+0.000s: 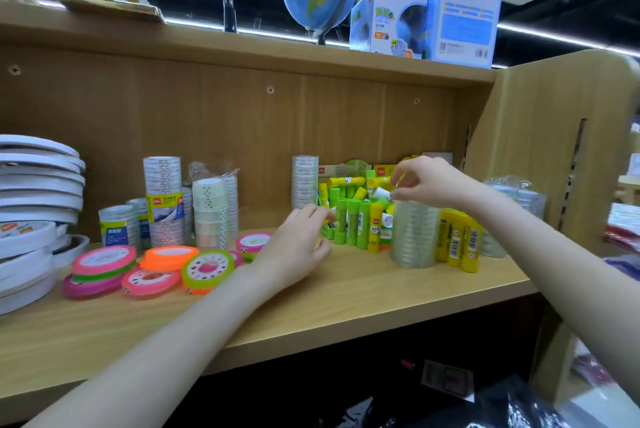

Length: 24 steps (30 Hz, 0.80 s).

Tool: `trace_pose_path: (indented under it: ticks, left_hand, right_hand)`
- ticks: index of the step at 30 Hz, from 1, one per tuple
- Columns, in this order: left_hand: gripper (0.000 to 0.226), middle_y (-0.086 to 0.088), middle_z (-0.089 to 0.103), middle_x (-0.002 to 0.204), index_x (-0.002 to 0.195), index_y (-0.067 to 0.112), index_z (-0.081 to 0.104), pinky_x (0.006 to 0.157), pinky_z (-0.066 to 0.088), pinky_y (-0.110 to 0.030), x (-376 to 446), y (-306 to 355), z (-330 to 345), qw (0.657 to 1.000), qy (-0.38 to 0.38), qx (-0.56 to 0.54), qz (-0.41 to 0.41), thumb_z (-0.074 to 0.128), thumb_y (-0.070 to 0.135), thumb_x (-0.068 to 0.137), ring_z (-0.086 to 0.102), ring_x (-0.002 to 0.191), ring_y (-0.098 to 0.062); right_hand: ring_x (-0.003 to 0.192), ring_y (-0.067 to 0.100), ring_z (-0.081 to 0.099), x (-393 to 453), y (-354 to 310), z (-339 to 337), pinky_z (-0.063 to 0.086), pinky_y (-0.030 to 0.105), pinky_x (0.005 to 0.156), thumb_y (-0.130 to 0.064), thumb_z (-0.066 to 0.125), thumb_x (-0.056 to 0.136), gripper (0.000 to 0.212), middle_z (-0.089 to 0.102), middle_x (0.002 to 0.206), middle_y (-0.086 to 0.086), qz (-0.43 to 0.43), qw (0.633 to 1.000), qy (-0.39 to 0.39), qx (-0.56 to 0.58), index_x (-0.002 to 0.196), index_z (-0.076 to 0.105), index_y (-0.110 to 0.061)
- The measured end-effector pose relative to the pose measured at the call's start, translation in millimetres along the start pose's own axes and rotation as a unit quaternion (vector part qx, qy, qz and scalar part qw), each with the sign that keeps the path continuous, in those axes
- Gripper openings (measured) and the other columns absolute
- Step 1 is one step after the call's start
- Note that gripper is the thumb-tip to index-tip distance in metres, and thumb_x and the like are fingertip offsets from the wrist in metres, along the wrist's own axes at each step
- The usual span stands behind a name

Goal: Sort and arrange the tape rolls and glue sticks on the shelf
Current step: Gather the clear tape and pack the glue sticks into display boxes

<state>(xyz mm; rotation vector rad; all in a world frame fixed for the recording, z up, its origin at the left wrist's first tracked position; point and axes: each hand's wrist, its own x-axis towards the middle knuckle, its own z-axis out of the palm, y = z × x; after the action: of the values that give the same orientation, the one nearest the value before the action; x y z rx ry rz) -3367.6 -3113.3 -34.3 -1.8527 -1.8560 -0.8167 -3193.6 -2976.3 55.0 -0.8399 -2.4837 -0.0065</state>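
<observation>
Both forearms are stretched in from the lower edge of the frame over a wooden shelf (346, 292). The left hand (294, 247) is held low at centre, palm down just above the shelf board, its fingers loosely curled with nothing gripped; the fingertips are seen just beside a row of upright green glue sticks (351, 225). The right hand (429, 181) is raised right of centre with the wrist bent downward, above a stack of clear tape rolls (414, 235); the thumb and fingertips are drawn close together at the stack's top, but whether anything is pinched cannot be told. Yellow glue sticks (460, 244) are stood just right of that stack, and more glue sticks are piled behind it in a display box (346, 173). Bare board is left open along the front edge of the shelf. Neon tape rolls (166, 264) are scattered at lower left, packs of clear tape (162, 199) stood behind them, and white tape rolls (38, 192) stacked at the far left edge.
</observation>
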Motion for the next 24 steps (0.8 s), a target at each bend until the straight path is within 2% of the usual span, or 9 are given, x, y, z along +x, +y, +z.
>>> trace_pose_path:
  ticks: [3,7,10,12,15,19,22,24]
  left_hand:
    - [0.032,-0.003,0.052,0.120,0.121,0.011,0.050,0.090,0.032,-0.020,12,19,14,0.998,-0.005,-0.058,-0.006,0.053,0.012,0.089,0.048,0.109,-0.016]
    - [0.031,-0.005,0.054,0.116,0.119,0.009,0.051,0.084,0.034,-0.015,24,40,32,0.994,-0.015,-0.108,-0.006,0.057,0.013,0.089,0.052,0.102,-0.015]
    - [0.035,-0.003,0.054,0.116,0.120,0.010,0.049,0.076,0.032,-0.010,27,49,38,0.989,-0.022,-0.149,-0.005,0.062,0.016,0.087,0.051,0.096,-0.010]
    - [0.044,-0.001,0.053,0.117,0.123,0.011,0.047,0.079,0.034,-0.009,27,51,40,0.983,-0.029,-0.181,-0.009,0.066,0.020,0.085,0.050,0.097,-0.007]
    - [0.060,0.002,0.052,0.116,0.127,0.013,0.040,0.088,0.042,-0.020,27,51,38,0.969,-0.042,-0.239,-0.037,0.073,0.026,0.079,0.053,0.103,-0.010]
    - [0.081,0.007,0.048,0.120,0.136,0.016,0.029,0.087,0.036,-0.016,24,49,31,0.954,-0.046,-0.285,-0.081,0.078,0.030,0.073,0.047,0.112,-0.009]
    - [0.086,0.007,0.050,0.120,0.134,0.018,0.030,0.087,0.036,-0.017,16,37,20,0.954,-0.039,-0.281,-0.095,0.083,0.031,0.067,0.049,0.111,-0.009]
    - [0.081,0.008,0.050,0.118,0.134,0.019,0.031,0.085,0.037,-0.017,8,27,8,0.957,-0.034,-0.266,-0.108,0.080,0.027,0.070,0.050,0.107,-0.008]
  right_hand:
    - [0.098,0.019,0.060,-14,21,-14,0.046,0.029,0.084,-0.031,0.067,0.083,0.022,0.067,0.099,0.004,-0.001,1.000,0.004,0.024,0.099,0.066,-0.016]
    - [0.113,0.018,0.051,-29,37,-8,0.038,0.027,0.088,-0.041,0.069,0.080,0.041,0.057,0.117,0.000,-0.013,0.996,-0.085,-0.032,0.114,0.061,-0.021]
    - [0.117,0.020,0.046,-31,39,-5,0.034,0.026,0.090,-0.039,0.071,0.077,0.048,0.050,0.128,0.005,-0.044,0.994,-0.064,-0.072,0.118,0.059,-0.018]
    - [0.116,0.021,0.046,-32,41,-7,0.035,0.029,0.095,-0.040,0.073,0.075,0.045,0.048,0.125,0.004,-0.048,0.995,-0.073,-0.052,0.114,0.061,-0.020]
    - [0.115,0.016,0.047,-33,36,-7,0.038,0.036,0.099,-0.048,0.072,0.071,0.043,0.047,0.121,-0.005,-0.071,0.994,-0.085,-0.007,0.107,0.062,-0.027]
    - [0.109,0.010,0.048,-33,12,3,0.036,0.022,0.088,-0.040,0.074,0.072,0.039,0.049,0.119,-0.005,-0.118,0.989,-0.078,0.049,0.106,0.063,-0.023]
    - [0.105,0.008,0.054,-36,5,8,0.043,0.018,0.088,-0.032,0.069,0.080,0.026,0.054,0.113,-0.005,-0.111,0.977,-0.036,0.180,0.103,0.063,-0.022]
    - [0.098,0.008,0.057,-38,8,12,0.043,0.007,0.076,-0.024,0.059,0.090,0.017,0.060,0.110,-0.003,-0.072,0.971,0.048,0.223,0.104,0.064,-0.017]
